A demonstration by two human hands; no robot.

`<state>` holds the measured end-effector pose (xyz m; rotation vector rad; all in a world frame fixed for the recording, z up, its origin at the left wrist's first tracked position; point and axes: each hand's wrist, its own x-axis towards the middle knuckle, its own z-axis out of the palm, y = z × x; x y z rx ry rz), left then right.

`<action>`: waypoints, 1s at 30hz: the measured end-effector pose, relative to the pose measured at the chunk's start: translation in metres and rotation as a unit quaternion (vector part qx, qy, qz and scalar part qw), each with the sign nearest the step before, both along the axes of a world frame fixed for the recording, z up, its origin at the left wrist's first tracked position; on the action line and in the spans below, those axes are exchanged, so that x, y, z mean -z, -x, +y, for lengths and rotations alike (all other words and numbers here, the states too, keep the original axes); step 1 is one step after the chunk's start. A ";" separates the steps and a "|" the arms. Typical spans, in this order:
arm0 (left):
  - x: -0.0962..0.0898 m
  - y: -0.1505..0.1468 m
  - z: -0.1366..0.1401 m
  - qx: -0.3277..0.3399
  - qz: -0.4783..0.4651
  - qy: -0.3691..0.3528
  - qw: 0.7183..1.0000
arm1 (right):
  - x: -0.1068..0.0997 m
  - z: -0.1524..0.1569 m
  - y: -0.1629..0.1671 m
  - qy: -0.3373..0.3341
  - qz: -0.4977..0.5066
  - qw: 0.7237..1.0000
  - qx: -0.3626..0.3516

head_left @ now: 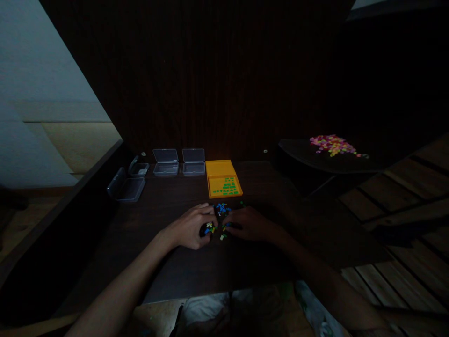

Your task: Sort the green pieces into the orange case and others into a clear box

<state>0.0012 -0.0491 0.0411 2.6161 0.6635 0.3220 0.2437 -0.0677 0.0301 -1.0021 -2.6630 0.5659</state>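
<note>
Loose small toy bricks in blue, green, yellow and cream lie in a pile (221, 209) on the dark table. My left hand (197, 225) rests beside them, its fingers curved and its thumb apart, with several bricks (209, 228) in the gap. From the other side my right hand (249, 223) reaches in, in shadow, fingertips at the pile and thumb apart; no brick is plainly gripped. Just beyond the hands stands an opened yellow case (224, 168), its lid tilted back. Green bricks (229, 186) lie spread in its tray.
Clear plastic boxes with raised lids stand at the back left: one box (193, 167), another (166, 168), a smaller box (139, 168) and a nearer one (130, 189). On a raised dark shelf (301, 152) at right lies a heap of pink and yellow pieces (333, 144).
</note>
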 end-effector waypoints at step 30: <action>0.000 -0.003 -0.002 0.004 -0.002 -0.018 1.000 | 0.003 -0.002 0.003 -0.028 -0.030 0.999 0.031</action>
